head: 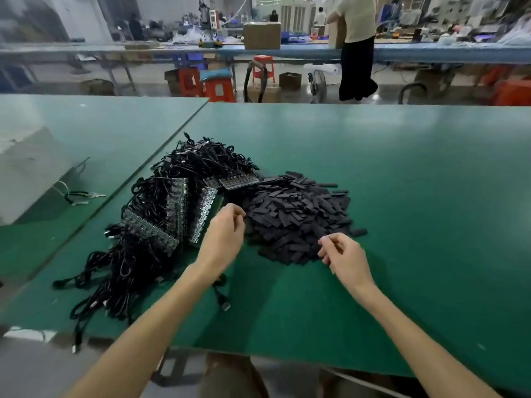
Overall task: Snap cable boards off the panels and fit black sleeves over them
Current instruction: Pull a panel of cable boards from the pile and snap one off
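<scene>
Left hand (224, 234) is hovering between the cable-board panels (175, 205) and the black sleeves (296, 216) heaped mid-surface (402, 196). Right hand (344, 257) is touching the sleeves' near edge. Both hands' fingers are curling loosely, empty.

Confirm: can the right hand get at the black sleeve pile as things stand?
Likely yes. The right hand is at the near edge of the sleeve pile, nothing lies between them, and its fingers look empty.
</scene>
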Available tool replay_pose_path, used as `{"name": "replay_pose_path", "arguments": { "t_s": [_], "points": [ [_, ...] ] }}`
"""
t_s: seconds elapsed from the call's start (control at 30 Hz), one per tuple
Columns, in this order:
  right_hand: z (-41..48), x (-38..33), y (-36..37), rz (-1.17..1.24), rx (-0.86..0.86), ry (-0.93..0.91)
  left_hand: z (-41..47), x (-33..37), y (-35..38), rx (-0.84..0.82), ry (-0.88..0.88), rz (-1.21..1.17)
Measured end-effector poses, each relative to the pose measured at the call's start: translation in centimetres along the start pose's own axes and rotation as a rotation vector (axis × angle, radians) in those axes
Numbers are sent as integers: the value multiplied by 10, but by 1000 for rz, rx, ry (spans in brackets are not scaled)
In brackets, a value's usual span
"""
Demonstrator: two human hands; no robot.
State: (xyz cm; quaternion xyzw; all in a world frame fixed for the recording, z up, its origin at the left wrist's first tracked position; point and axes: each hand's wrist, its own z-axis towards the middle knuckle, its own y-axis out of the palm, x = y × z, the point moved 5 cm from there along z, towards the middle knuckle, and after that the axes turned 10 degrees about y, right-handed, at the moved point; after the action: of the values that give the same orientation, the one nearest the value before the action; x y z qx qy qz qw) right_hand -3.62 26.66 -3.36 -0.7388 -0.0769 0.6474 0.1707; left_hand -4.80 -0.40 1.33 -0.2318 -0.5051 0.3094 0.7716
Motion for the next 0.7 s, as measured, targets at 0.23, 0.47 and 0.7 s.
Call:
{"name": "replay_pose_path", "arguments": {
  "t_s": [0.23,0.47,0.7],
  "points": [
    [-2,6,-7,58,43,-42,11,-18,-41,124,-60,599],
    [-8,6,-7,68,35,-55,21,-17,-48,29,-53,762],
    [-10,4,-7,62,24,-58,22,-15,-63,81,40,748]
  ]
}}
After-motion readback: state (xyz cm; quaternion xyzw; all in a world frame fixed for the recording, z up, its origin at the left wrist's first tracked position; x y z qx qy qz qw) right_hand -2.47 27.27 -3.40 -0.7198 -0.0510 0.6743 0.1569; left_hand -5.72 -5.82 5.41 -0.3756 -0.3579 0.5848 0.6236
